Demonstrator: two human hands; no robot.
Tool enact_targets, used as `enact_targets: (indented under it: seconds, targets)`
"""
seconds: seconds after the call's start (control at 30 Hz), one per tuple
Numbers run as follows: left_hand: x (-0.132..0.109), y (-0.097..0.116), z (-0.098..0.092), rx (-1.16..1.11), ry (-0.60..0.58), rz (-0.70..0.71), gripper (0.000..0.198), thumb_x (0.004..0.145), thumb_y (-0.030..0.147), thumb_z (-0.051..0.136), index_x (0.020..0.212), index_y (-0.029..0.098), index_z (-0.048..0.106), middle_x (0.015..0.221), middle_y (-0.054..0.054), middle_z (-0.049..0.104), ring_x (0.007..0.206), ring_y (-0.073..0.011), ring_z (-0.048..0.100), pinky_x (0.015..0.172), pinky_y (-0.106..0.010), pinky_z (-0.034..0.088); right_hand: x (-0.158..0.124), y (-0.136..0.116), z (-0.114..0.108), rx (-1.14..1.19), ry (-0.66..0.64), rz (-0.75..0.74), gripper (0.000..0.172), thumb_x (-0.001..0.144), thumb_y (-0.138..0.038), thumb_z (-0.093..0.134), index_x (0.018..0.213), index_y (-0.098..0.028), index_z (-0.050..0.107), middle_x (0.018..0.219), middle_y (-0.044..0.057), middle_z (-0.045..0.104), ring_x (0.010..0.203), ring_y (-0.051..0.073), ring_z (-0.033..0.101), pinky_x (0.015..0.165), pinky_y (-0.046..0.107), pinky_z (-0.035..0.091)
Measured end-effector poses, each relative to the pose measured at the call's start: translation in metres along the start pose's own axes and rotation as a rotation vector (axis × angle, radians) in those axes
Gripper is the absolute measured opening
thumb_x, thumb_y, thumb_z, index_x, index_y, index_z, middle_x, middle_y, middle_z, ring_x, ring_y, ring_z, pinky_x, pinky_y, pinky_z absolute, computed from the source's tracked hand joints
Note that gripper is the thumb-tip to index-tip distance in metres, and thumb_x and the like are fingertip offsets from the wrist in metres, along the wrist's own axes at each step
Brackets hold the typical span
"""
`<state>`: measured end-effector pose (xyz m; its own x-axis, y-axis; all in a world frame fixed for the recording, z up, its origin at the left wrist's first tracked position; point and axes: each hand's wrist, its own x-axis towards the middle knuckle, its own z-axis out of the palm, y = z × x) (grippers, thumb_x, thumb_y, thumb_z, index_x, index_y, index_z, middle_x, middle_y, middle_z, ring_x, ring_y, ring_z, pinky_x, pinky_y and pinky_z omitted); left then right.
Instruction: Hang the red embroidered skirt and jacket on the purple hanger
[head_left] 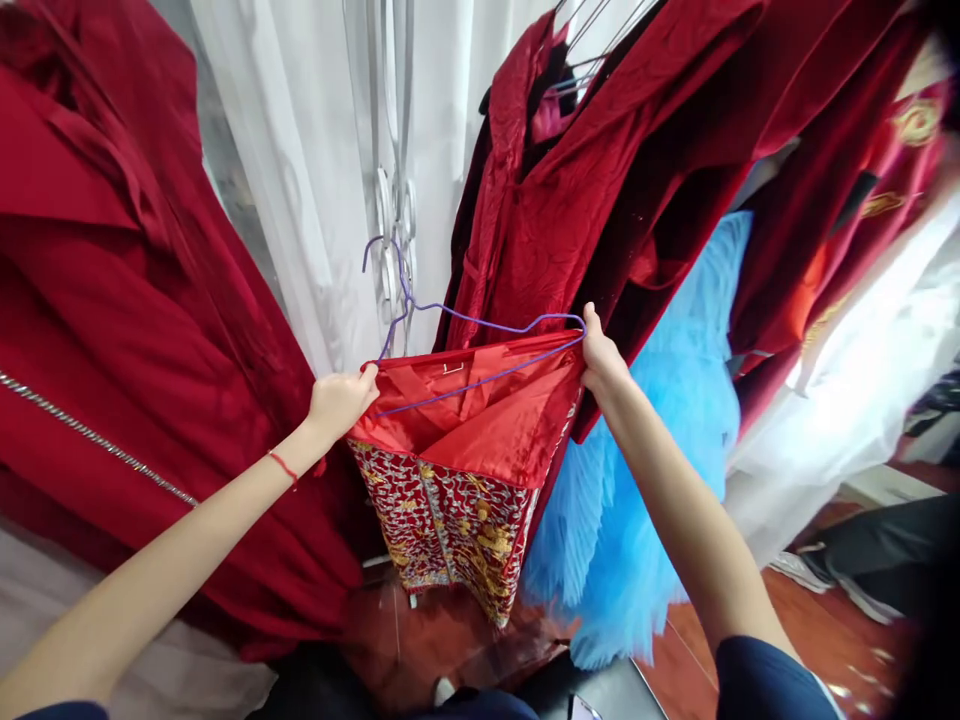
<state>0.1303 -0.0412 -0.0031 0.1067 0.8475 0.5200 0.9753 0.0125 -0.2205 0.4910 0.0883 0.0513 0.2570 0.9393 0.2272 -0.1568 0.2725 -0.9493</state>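
Centrally: garment (457,515), gold-patterned, glossy red lining (499,435); fingers (369,378) of left hand (339,402) gripping at ten o'clock, right hand (604,356) gripping at two; thin purple hanger (480,321), twelve o'clock.

No text, number or brand can be read. A small pale mark (453,371) inside the red lining (487,440), mid-frame, is too small to make out; the round gold emblem (916,122) at upper right is too blurred for any lettering.
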Motion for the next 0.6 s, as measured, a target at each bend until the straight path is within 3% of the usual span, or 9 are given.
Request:
enact_targets:
  seconds: [0.13, 0.33, 0.4, 0.5, 0.6]
  targets:
    - [-0.002, -0.007, 0.002, -0.007, 0.034, -0.012, 0.037, 0.092, 0.023, 0.036, 0.111, 0.015, 0.067, 0.078, -0.016, 0.073, 0.073, -0.0308, 0.07, 0.058, -0.034, 0.037, -0.012, -0.014, 0.006, -0.003, -0.074, 0.125, 0.049, 0.081, -0.074, 0.054, 0.084, -0.027, 0.071, 0.067, 0.002, 0.071, 0.074, 0.022, 0.071, 0.063, 0.033, 0.06]
    - [-0.005, -0.019, 0.006, 0.006, 0.051, -0.057, 0.036, 0.093, 0.026, 0.037, 0.112, 0.017, 0.066, 0.081, -0.016, 0.074, 0.074, -0.0299, 0.07, 0.058, -0.033, 0.036, -0.023, -0.015, 0.011, -0.157, -0.288, 0.204, 0.029, 0.063, -0.047, 0.082, 0.067, -0.021, 0.068, 0.064, 0.003, 0.07, 0.058, 0.018, 0.063, 0.056, 0.03, 0.054]
    - [-0.005, -0.02, 0.003, 0.015, 0.021, -0.083, 0.036, 0.094, 0.03, 0.037, 0.112, 0.017, 0.065, 0.079, -0.014, 0.074, 0.074, -0.029, 0.07, 0.058, -0.032, 0.035, -0.018, -0.007, 0.011, -0.257, -0.282, 0.088, 0.031, 0.065, -0.048, 0.079, 0.063, -0.021, 0.065, 0.059, 0.0, 0.065, 0.052, 0.015, 0.056, 0.051, 0.027, 0.047]
    - [-0.004, -0.019, -0.009, 0.006, -0.057, -0.183, 0.037, 0.094, 0.037, 0.037, 0.112, 0.018, 0.063, 0.077, -0.011, 0.073, 0.073, -0.027, 0.07, 0.056, -0.029, 0.034, -0.01, 0.004, 0.013, -0.591, -0.183, -0.244, 0.04, 0.076, -0.046, 0.069, 0.052, -0.02, 0.051, 0.048, -0.004, 0.048, 0.047, 0.01, 0.04, 0.05, 0.024, 0.032]
    - [-0.004, -0.018, -0.022, -0.077, -0.115, -0.273, 0.034, 0.091, 0.042, 0.043, 0.111, 0.022, 0.062, 0.081, -0.007, 0.074, 0.077, -0.0257, 0.07, 0.059, -0.028, 0.036, -0.011, 0.012, 0.024, -1.009, -0.051, -0.502, 0.038, 0.087, -0.035, 0.058, 0.054, -0.017, 0.051, 0.054, -0.001, 0.05, 0.052, 0.01, 0.041, 0.055, 0.026, 0.026]
